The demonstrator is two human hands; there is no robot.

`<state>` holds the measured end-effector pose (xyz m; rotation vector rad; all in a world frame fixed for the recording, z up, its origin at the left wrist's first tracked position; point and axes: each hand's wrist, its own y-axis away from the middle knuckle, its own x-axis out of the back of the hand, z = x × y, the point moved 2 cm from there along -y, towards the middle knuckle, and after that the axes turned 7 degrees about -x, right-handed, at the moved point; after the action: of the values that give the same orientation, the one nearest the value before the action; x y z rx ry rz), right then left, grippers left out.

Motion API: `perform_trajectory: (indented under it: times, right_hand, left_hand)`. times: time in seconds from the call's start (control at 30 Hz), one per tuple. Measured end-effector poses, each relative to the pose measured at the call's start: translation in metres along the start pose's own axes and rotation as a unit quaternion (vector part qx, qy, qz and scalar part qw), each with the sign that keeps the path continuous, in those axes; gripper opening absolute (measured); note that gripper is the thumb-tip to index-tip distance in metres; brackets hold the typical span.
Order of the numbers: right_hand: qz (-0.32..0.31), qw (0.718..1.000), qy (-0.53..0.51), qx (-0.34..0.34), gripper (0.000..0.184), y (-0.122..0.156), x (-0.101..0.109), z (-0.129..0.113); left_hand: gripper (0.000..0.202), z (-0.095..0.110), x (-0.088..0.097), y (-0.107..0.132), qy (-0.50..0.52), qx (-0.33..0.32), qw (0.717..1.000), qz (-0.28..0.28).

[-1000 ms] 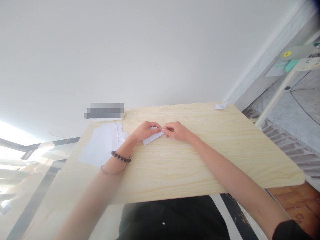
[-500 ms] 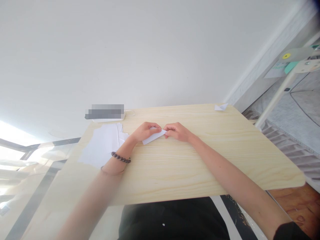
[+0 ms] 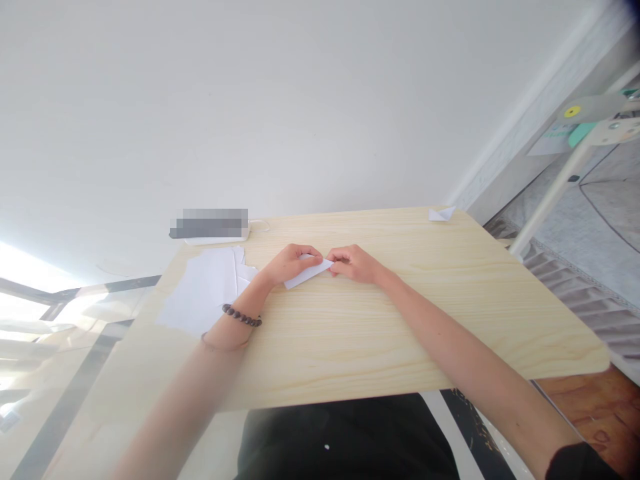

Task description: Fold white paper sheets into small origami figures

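Note:
A narrow folded white paper [image 3: 306,275] slants across the middle of the table, between my two hands. My left hand [image 3: 295,263] is closed on its upper edge, thumb lying along the paper and fingers behind it. At the pointed right end, my right hand [image 3: 353,262] pinches the paper between thumb and fingers. The fingertips of both hands are close together there, and the back side of the paper is hidden. A dark bead bracelet [image 3: 242,315] circles my left wrist.
Loose white paper sheets [image 3: 207,287] with torn edges lie left of my left arm. A folded paper piece [image 3: 442,215] sits at the far right corner of the wooden table [image 3: 340,347]. A blurred-out object [image 3: 215,225] stands at the back left, against the wall.

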<state>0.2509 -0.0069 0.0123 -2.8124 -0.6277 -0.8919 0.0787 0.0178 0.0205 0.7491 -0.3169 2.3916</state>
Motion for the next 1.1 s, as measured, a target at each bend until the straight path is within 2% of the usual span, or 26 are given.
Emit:
perform_trajectory:
  times: [0.43, 1.1]
  right_hand:
    - [0.008, 1.000, 0.008, 0.015, 0.022, 0.0001, -0.0012, -0.0003]
    - [0.006, 1.000, 0.024, 0.001, 0.019, -0.0011, -0.0005, 0.0000]
  left_hand:
    - [0.035, 0.0006, -0.0004, -0.0012, -0.011, -0.010, 1.000, 0.003]
    - [0.037, 0.0033, -0.0009, 0.0003, -0.022, -0.004, 1.000, 0.010]
